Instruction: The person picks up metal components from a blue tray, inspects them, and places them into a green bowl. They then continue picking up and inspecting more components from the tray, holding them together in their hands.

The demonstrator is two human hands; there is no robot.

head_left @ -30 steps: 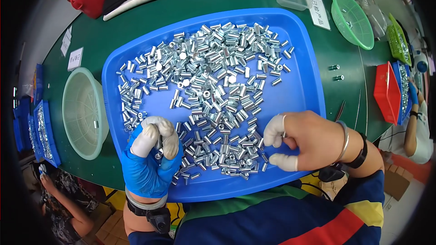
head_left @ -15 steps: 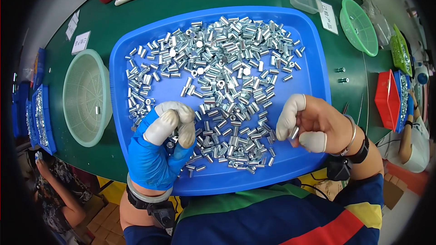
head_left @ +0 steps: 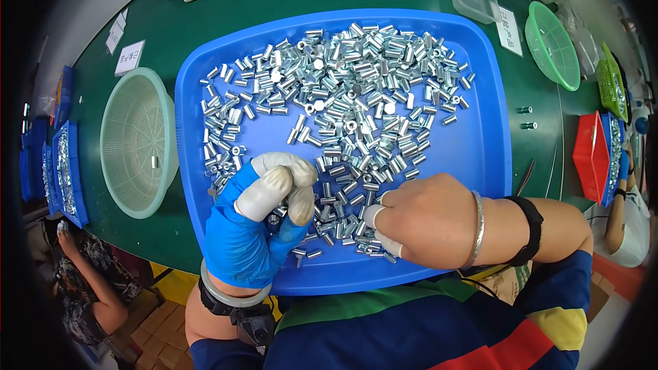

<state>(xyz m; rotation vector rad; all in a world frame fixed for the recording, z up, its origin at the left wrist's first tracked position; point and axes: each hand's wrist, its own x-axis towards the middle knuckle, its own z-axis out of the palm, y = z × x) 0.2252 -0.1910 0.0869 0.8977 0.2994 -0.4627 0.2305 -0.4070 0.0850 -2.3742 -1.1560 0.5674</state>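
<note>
A blue tray [head_left: 473, 157] holds a wide heap of shiny silver rivet nuts [head_left: 356, 89], short flanged metal sleeves lying at all angles. My left hand [head_left: 264, 219], in a blue glove with white finger cots, hovers over the tray's near left part. Its fingertips are pressed together. Metal shows in the gap below them, but whether it is held or lies behind is unclear. Palm down, my right hand [head_left: 425, 223] reaches into the near edge of the heap. White cots cover its curled fingertips at the rivet nuts; what they grip is hidden.
Left of the tray stands a pale green basket [head_left: 137, 195] with one rivet nut [head_left: 154, 162] inside. Two rivet nuts [head_left: 526, 117] lie on the green table to the right. Beyond are a green basket [head_left: 552, 48], a clear container [head_left: 474, 0] and a red bin [head_left: 589, 157]. Other people sit at both sides.
My right hand has turned palm down and moved left from the tray's right side into the heap; a rivet nut showed at its fingers before. The left hand keeps its pinched pose.
</note>
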